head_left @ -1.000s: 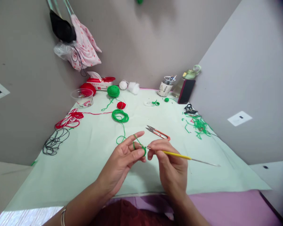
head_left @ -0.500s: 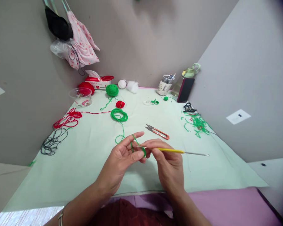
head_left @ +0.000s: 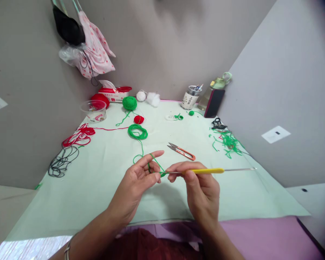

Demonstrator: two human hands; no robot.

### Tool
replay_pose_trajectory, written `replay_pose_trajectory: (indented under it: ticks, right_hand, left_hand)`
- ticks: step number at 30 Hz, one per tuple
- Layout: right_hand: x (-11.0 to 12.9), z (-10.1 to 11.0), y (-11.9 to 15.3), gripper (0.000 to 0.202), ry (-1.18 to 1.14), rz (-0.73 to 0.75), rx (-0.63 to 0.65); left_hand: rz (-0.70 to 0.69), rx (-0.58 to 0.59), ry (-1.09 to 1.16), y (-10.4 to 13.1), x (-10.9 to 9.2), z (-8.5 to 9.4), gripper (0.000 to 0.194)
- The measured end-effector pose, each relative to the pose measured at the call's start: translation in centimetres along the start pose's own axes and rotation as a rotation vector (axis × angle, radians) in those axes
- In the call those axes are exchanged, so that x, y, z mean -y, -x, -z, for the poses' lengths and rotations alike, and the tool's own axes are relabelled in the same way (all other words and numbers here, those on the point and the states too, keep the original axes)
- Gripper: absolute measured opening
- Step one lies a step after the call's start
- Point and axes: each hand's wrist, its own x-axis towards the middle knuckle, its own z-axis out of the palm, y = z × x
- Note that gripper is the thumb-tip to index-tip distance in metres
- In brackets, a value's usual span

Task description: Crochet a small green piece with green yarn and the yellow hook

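Note:
My left hand point(head_left: 138, 180) pinches a small piece of green crochet work point(head_left: 163, 174) between thumb and fingers, and green yarn point(head_left: 157, 161) runs taut over its raised index finger. A yellow-handled crochet hook point(head_left: 208, 170) is in my right hand point(head_left: 202, 187), gripped like a pen; its metal tip meets the green work, while the other metal end points right. From my left hand the strand leads back to a loose green yarn coil point(head_left: 137, 132). Orange-handled thread snips point(head_left: 182, 151) lie just beyond my hands.
Behind stand a plastic tub point(head_left: 94, 111), a tissue box point(head_left: 114, 94), a green yarn ball point(head_left: 129, 103), a pen cup point(head_left: 190, 98) and a phone point(head_left: 214, 104) against a bottle. Green scraps point(head_left: 230, 141) lie right; red yarn point(head_left: 79, 135) and black cord point(head_left: 63, 162) lie left.
My right hand has drawn the hook to the right, away from my left hand. The green work now sits on the hook's shaft near the tip. The view has shifted slightly.

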Motion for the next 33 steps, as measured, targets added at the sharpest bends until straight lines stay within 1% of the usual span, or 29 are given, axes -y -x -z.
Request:
replay_pose_trajectory:
  ticks: [2, 4, 6, 9, 11, 13, 14, 15, 16, 18, 20, 21, 23, 25, 27, 33]
  right_hand:
    - [0.1, 0.1, 0.1, 0.024, 0.038, 0.018, 0.001]
    - [0.3, 0.2, 0.1, 0.024, 0.118, 0.037, 0.011]
    - [0.3, 0.3, 0.2, 0.025, 0.211, 0.087, 0.041]
    - [0.2, 0.5, 0.5, 0.026, 0.361, 0.251, 0.117]
    - [0.0, 0.6, 0.8, 0.032, 0.529, 0.373, 0.162]
    - [-0.4, 0.7, 1.2, 0.043, 0.695, 0.460, 0.186]
    - [-0.6, 0.7, 1.4, 0.047, 0.732, 0.487, 0.181]
    - [-0.8, 0.6, 1.4, 0.048, 0.722, 0.496, 0.161]
    - [-0.9, 0.5, 1.5, 0.046, 0.667, 0.481, 0.135]
    - [-0.9, 0.3, 1.3, 0.037, 0.467, 0.376, 0.044]
    - [-0.7, 0.1, 0.9, 0.029, 0.238, 0.211, -0.038]
    - [-0.6, -0.1, 0.7, 0.026, 0.148, 0.138, -0.052]
    - [-0.4, -0.4, 0.2, 0.022, 0.046, 0.055, -0.042]
    - [-0.3, -0.6, 0.0, 0.019, 0.041, 0.032, -0.014]
    - [-0.2, -0.8, -0.1, 0.019, 0.062, 0.030, -0.028]
    - [-0.2, -1.1, 0.0, 0.021, 0.068, 0.059, -0.032]
  left_hand:
    - [-0.001, 0.001, -0.005, 0.0, 0.0, 0.1, 0.046]
    - [-0.002, -0.001, -0.009, -0.1, 0.1, 0.1, 0.045]
    - [-0.007, -0.005, -0.017, -0.2, 0.1, 0.1, 0.045]
    - [-0.022, -0.019, -0.011, -0.2, 0.2, -0.2, 0.044]
    - [-0.027, -0.033, 0.024, -0.1, 0.3, -0.5, 0.047]
    - [0.011, -0.035, 0.097, -0.1, 0.4, -0.8, 0.053]
    - [0.054, -0.019, 0.146, -0.1, 0.5, -0.9, 0.056]
    - [0.106, 0.005, 0.196, -0.2, 0.5, -0.9, 0.058]
    - [0.158, 0.029, 0.238, -0.2, 0.6, -0.8, 0.058]
    - [0.211, 0.058, 0.284, -0.4, 0.5, -0.7, 0.052]
    - [0.176, 0.039, 0.264, -0.5, 0.4, -0.5, 0.046]
    - [0.141, 0.026, 0.238, -0.5, 0.4, -0.5, 0.045]
    - [0.082, 0.020, 0.172, -0.4, 0.4, -0.6, 0.044]
    - [0.052, 0.026, 0.114, -0.3, 0.4, -0.8, 0.043]
    - [0.039, 0.025, 0.082, -0.3, 0.5, -1.0, 0.041]
    - [0.016, -0.015, 0.087, -0.4, 0.6, -1.0, 0.035]
